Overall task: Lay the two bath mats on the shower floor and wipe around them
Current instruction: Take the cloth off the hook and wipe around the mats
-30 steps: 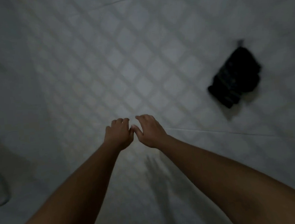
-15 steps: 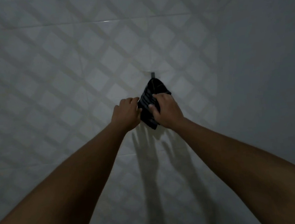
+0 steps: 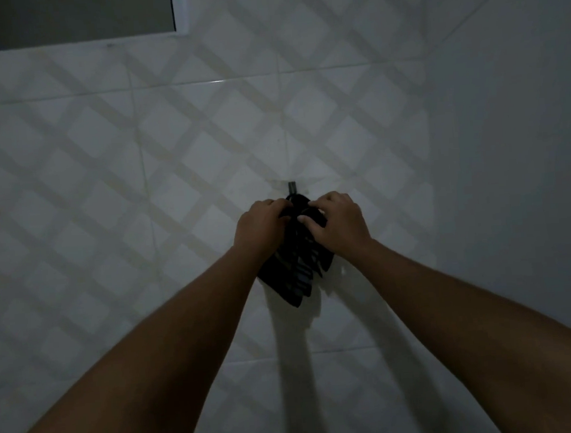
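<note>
1. The view faces a dim wall of glossy white ceramic tiles (image 3: 112,202) printed with a pale beige diamond lattice, with thin grout lines running level and upright between the large tiles.
2. At the right, a plain grey side wall (image 3: 518,150) without pattern meets the tiled one in a vertical corner.
3. In the upper left corner sits a small window with a white frame and dark frosted pane (image 3: 80,15), its sill just above the top row of tiles.
4. A small dark metal hook (image 3: 291,186) is fixed to the tiled wall on a clear adhesive patch, a little right of centre.
5. A dark, black-and-grey striped cloth (image 3: 298,270) hangs bunched from that hook, its lower folds drooping against the tiles and casting a long shadow downward.
6. The left hand (image 3: 259,230) has its fingers curled closed around the upper left of the cloth.
7. The right hand (image 3: 337,222) pinches the upper right of the same cloth, thumb pressed onto the fabric and fingers bent over its top.
8. Both bare forearms reach up from the lower corners of the view, converging at the cloth just below the hook.
9. No bath mats or shower floor are in view.
</note>
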